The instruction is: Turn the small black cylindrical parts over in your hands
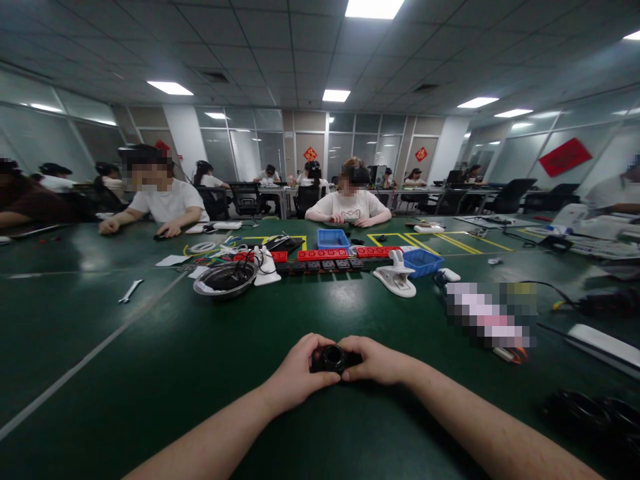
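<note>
In the head view, a small black part with a round, ring-like opening [333, 358] is held just above or on the green table, near its front edge. My left hand [306, 368] is closed around its left side, thumb along the front. On the other side, my right hand [371, 360] grips it with thumb and fingers. The palms and fingers hide much of the part, so its exact kind is unclear. Several similar black round parts [577, 413] lie at the lower right, blurred.
Ahead are a metal bowl [225, 293] with cables, red socket strips [323, 255], blue bins [423, 262] and a white clip stand [397, 283]. A wrench [131, 292] lies left; a white power strip [605, 347] lies right. Co-workers [349, 200] sit across the table.
</note>
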Action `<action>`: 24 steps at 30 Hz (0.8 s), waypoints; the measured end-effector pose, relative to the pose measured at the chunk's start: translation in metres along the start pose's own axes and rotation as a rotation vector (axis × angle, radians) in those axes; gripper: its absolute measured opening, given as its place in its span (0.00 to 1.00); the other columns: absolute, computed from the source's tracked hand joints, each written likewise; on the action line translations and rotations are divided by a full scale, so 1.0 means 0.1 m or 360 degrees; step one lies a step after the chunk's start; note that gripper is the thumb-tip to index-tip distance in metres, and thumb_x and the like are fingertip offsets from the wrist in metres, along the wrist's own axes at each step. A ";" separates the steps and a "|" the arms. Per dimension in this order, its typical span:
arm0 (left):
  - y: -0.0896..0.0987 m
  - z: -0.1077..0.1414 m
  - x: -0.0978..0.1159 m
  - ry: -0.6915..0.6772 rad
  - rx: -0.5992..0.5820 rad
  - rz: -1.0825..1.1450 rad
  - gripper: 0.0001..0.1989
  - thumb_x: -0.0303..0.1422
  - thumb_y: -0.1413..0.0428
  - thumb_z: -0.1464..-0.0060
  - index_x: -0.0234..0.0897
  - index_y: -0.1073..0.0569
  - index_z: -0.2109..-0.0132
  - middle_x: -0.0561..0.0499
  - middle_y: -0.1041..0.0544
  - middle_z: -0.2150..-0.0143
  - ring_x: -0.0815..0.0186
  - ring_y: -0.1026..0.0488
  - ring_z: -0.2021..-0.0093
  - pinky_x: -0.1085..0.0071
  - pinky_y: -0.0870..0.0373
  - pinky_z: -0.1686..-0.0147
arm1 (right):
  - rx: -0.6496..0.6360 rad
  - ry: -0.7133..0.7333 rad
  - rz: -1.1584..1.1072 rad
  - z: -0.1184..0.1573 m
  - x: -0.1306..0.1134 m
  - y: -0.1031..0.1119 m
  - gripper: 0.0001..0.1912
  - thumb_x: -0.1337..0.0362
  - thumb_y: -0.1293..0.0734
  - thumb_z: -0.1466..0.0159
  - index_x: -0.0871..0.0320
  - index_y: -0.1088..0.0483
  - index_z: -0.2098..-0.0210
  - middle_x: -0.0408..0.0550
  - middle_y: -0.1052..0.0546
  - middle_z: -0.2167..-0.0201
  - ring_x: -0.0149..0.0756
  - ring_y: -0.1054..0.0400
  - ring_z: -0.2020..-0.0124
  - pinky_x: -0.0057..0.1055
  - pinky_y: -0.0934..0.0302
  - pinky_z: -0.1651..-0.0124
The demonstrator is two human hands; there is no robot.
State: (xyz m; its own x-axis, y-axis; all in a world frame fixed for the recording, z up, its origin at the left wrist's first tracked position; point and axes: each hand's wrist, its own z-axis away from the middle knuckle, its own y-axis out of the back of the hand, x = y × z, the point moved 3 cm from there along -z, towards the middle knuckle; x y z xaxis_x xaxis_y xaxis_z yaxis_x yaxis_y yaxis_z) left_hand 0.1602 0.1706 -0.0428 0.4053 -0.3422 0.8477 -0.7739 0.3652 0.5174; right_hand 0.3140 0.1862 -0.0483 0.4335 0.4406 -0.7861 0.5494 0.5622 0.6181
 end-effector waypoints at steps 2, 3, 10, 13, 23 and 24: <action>-0.02 0.00 0.00 0.0016 0.0048 -0.0027 0.17 0.32 0.41 0.62 0.37 0.33 0.60 0.52 0.35 0.64 0.66 0.37 0.66 0.74 0.40 0.69 | 0.0023 -0.0047 -0.0035 0.00 0.02 -0.01 0.12 0.67 0.33 0.51 0.61 0.34 0.65 0.41 0.33 0.70 0.31 0.39 0.67 0.25 0.46 0.65; -0.03 0.01 0.00 0.0028 0.0085 -0.0051 0.17 0.33 0.41 0.62 0.37 0.33 0.61 0.52 0.35 0.64 0.66 0.37 0.66 0.73 0.40 0.69 | 0.0042 -0.0076 -0.0037 0.00 0.03 -0.01 0.13 0.67 0.33 0.52 0.61 0.34 0.66 0.41 0.34 0.71 0.31 0.39 0.68 0.24 0.46 0.66; -0.07 0.06 0.07 0.0127 0.0346 -0.0197 0.16 0.34 0.41 0.64 0.37 0.33 0.64 0.52 0.33 0.67 0.64 0.36 0.67 0.72 0.40 0.69 | 0.0324 -0.0304 0.0180 -0.04 0.01 -0.06 0.18 0.62 0.29 0.60 0.60 0.40 0.74 0.37 0.37 0.77 0.27 0.44 0.75 0.21 0.52 0.76; -0.07 0.07 0.06 0.0179 0.0441 -0.0253 0.15 0.34 0.42 0.63 0.37 0.33 0.64 0.52 0.33 0.67 0.64 0.36 0.67 0.71 0.40 0.69 | 0.0466 -0.0456 0.0455 -0.05 -0.06 -0.12 0.17 0.59 0.30 0.58 0.60 0.40 0.75 0.40 0.35 0.77 0.28 0.43 0.76 0.22 0.53 0.77; -0.04 0.02 -0.05 0.0007 0.0223 -0.0054 0.15 0.32 0.41 0.63 0.37 0.33 0.63 0.52 0.34 0.65 0.65 0.36 0.65 0.72 0.40 0.67 | 0.0498 -0.0235 0.0738 -0.03 -0.16 -0.17 0.24 0.52 0.32 0.57 0.59 0.36 0.65 0.46 0.32 0.68 0.37 0.39 0.66 0.29 0.47 0.66; -0.03 0.02 -0.04 -0.0008 0.0158 -0.0036 0.16 0.32 0.41 0.63 0.37 0.33 0.63 0.52 0.34 0.65 0.65 0.36 0.65 0.73 0.40 0.67 | 0.0413 -0.0173 0.0686 -0.02 -0.16 -0.15 0.24 0.53 0.31 0.57 0.59 0.35 0.65 0.46 0.32 0.68 0.36 0.39 0.66 0.29 0.47 0.65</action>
State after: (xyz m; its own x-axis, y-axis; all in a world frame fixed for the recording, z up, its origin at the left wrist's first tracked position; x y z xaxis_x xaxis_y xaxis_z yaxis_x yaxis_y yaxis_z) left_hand 0.1599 0.1688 -0.0475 0.4213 -0.3536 0.8352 -0.8089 0.2700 0.5223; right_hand 0.2981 0.1722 -0.0452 0.7239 0.5107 -0.4638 0.4576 0.1477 0.8768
